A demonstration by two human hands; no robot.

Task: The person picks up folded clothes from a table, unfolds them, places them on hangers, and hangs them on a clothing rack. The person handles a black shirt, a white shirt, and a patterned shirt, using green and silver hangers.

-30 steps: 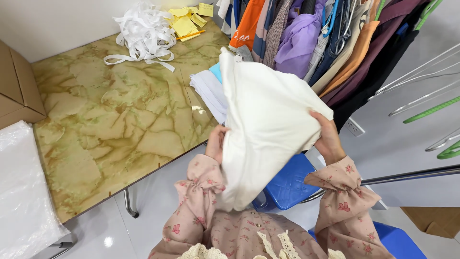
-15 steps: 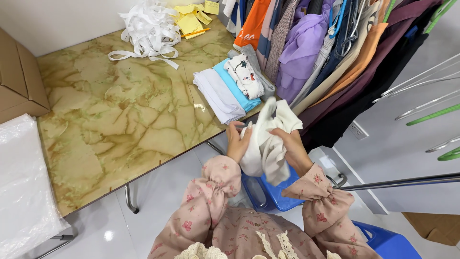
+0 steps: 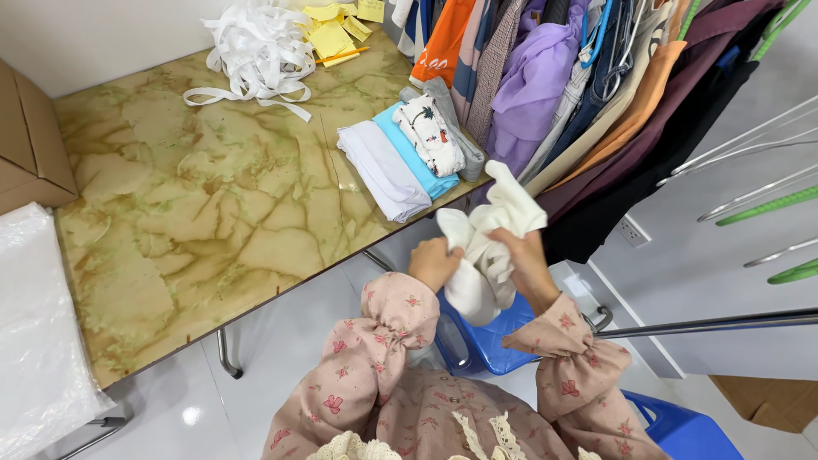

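Both hands clamped on cream cloth [image 3: 487,247], bunched mid-air past tabletop [image 3: 196,213] edge: L hand [image 3: 433,262], R hand [image 3: 521,260]. Folding step, I judge; next needs flattening, placing by folded stack [image 3: 409,153].

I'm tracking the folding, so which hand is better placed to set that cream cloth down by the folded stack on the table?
Probably the left hand: it grips the cream cloth on the side nearer the folded stack, while the right hand sits farther out.
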